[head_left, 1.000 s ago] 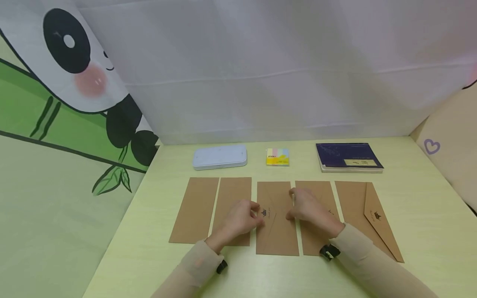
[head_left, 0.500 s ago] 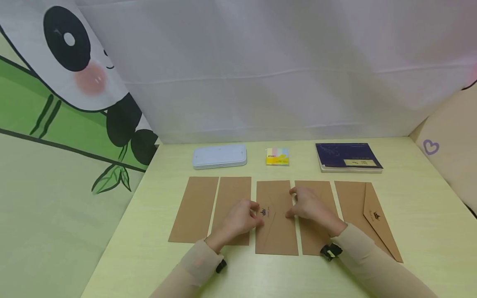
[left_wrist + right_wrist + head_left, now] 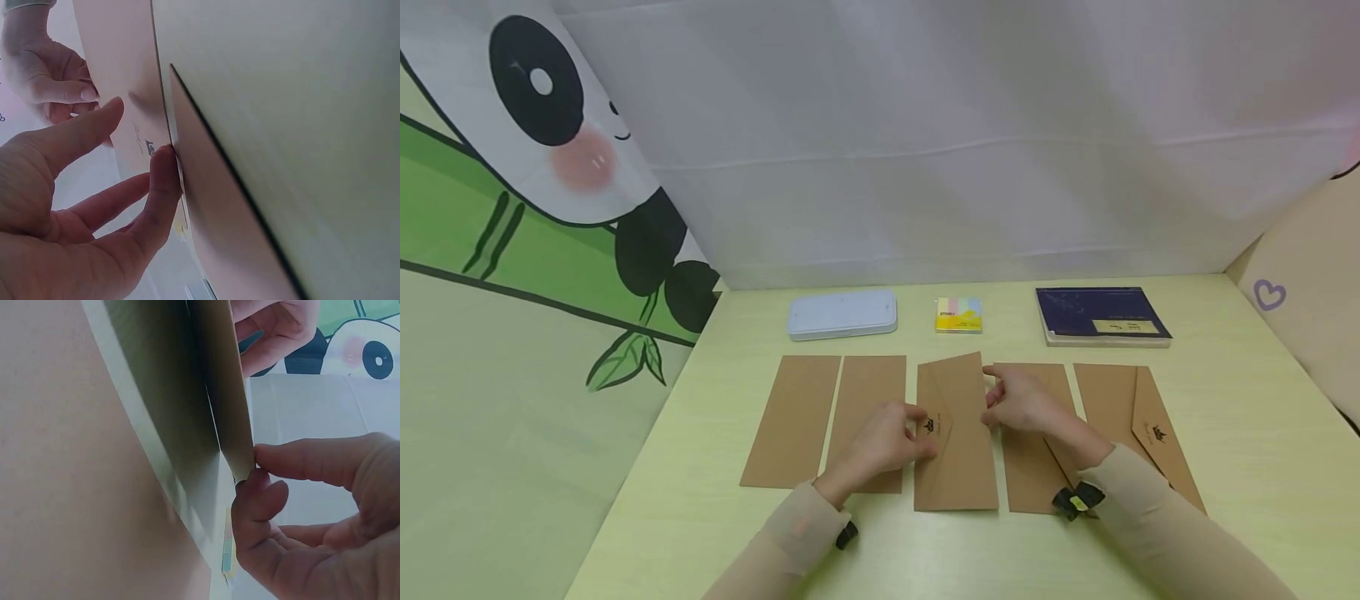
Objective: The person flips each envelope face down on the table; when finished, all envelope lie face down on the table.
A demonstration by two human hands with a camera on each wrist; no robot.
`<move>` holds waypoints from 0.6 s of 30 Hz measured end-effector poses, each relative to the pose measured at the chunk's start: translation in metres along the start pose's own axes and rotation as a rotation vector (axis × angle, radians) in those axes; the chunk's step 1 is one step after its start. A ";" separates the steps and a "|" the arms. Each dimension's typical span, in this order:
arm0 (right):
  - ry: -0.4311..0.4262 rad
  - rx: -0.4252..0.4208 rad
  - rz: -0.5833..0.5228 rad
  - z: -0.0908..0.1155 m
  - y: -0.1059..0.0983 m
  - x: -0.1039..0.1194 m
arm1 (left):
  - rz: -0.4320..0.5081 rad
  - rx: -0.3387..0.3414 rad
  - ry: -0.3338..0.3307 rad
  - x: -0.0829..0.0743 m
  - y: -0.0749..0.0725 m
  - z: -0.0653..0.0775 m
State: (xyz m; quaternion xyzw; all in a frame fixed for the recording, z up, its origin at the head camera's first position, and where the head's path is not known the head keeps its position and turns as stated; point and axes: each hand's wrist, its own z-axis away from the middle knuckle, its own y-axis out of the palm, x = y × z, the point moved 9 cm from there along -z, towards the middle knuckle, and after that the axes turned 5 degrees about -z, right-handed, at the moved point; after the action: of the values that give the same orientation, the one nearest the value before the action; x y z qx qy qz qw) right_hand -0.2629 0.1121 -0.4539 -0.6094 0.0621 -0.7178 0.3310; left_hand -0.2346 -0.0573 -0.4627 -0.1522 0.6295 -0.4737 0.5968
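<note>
A brown kraft envelope (image 3: 962, 458) with a crown print on its flap lies in the middle of a row of envelopes. Its right side is raised and tilted off the table. My right hand (image 3: 1026, 408) pinches that raised edge between thumb and fingertips, as the right wrist view (image 3: 312, 519) also shows. At the opposite edge, my left hand (image 3: 883, 437) has thumb and fingers spread apart, with one fingertip (image 3: 164, 164) right at the envelope's edge. The hand partly covers the envelope (image 3: 874, 379) to its left. Under my right forearm lies another envelope (image 3: 1030, 475).
A plain brown envelope (image 3: 790, 421) is at the row's left end, and one with a crown-printed flap (image 3: 1112, 400) at its right end. Behind stand a white flat case (image 3: 842, 315), a pack of sticky notes (image 3: 958, 317) and a dark blue notebook (image 3: 1090, 310).
The right hand has taken the middle envelope's right edge and lifted it, so the envelope now tilts. The right hand has shifted slightly up; the left hand has hardly moved.
</note>
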 end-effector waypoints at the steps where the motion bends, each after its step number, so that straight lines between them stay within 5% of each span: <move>1: -0.003 0.008 -0.006 0.001 0.000 0.001 | 0.003 0.004 -0.002 0.000 0.001 0.000; 18: -0.125 0.094 -0.172 0.006 -0.001 0.003 | -0.085 -0.027 0.022 -0.004 0.002 -0.005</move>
State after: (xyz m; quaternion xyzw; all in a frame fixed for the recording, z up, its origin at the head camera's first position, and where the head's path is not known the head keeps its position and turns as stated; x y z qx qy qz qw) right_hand -0.2579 0.1131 -0.4489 -0.6400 -0.0448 -0.7061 0.2997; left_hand -0.2369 -0.0511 -0.4622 -0.1815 0.6353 -0.4919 0.5671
